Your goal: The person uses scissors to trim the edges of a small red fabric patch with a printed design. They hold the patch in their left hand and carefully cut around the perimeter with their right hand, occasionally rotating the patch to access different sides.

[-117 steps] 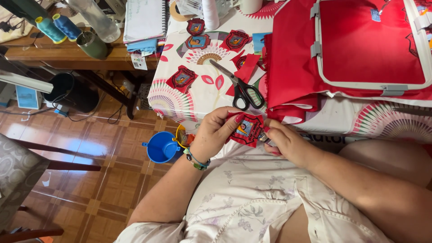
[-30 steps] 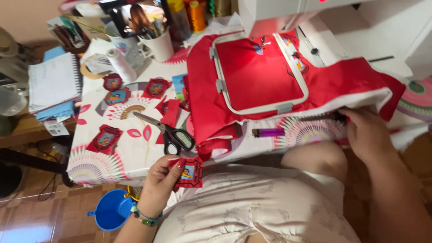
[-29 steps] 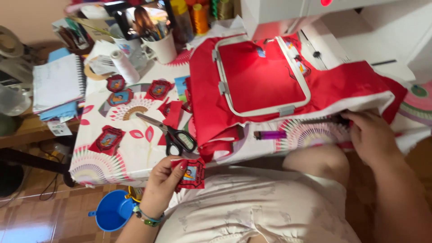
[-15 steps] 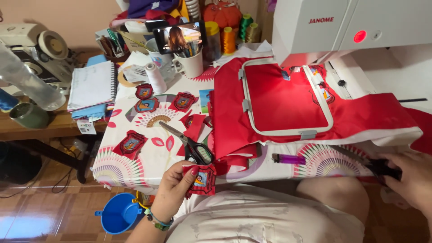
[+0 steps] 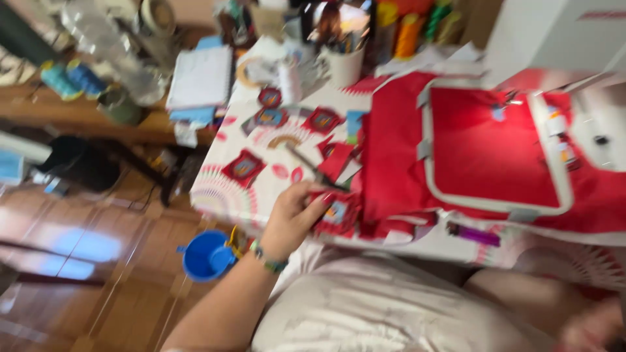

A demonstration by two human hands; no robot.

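Fingers of the left hand pinch a small red embroidered patch at the near edge of the patterned table, the patch held just over the table's rim and touching the red fabric to its right. Scissors lie on the table just beyond the patch, and three more red patches sit further left and farther back. To the right, a white embroidery hoop frames the red fabric beneath a white sewing machine. A purple lighter rests near the hoop's near edge. At the far side stand a white mug of pens and a spiral notebook. Below the table, a blue cup sits by the beaded wristband. Only a blurred sliver of the right hand shows at the near right corner; its grip cannot be told.
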